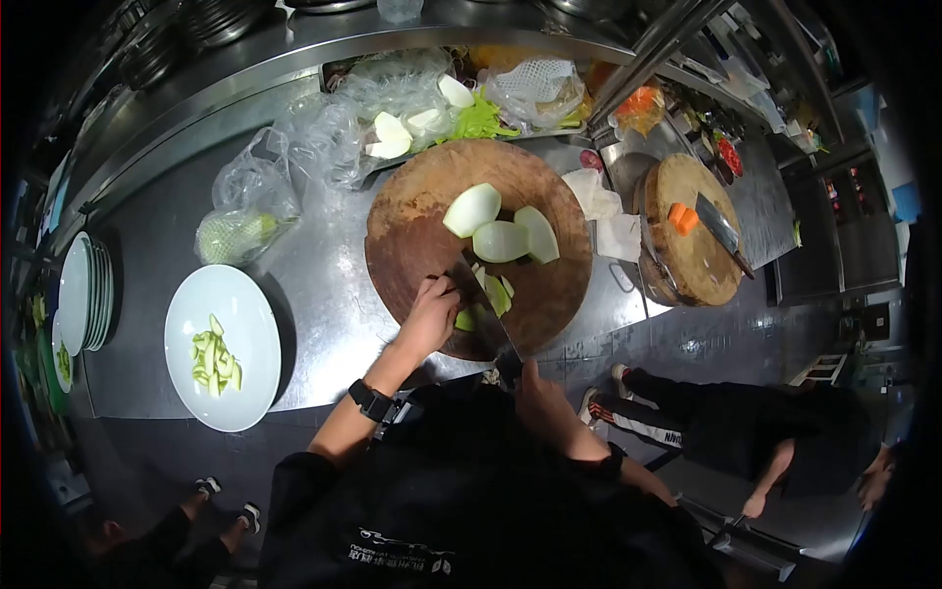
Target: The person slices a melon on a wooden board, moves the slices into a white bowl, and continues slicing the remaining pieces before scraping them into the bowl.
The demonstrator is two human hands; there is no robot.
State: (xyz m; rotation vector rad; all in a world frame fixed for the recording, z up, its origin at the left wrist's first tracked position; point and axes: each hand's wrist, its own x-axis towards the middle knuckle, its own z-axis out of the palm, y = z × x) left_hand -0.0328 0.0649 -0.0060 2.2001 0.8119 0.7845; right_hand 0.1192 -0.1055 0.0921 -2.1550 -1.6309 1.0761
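My right hand is wrapped round the handle of a cleaver, whose blade stands over the near part of a round wooden chopping board. Beside the blade, on its left, my left hand has its fingers curled on a pale green vegetable piece, partly hidden by the hand and blade. Cut slices lie just right of the blade. Farther back on the board rest several large peeled pieces. To the left, a white plate holds cut green pieces.
A bagged vegetable lies left of the board. Plastic bags and greens line the back. At right, a second board holds carrot pieces and a cleaver. Stacked plates stand far left. Other people are on both sides.
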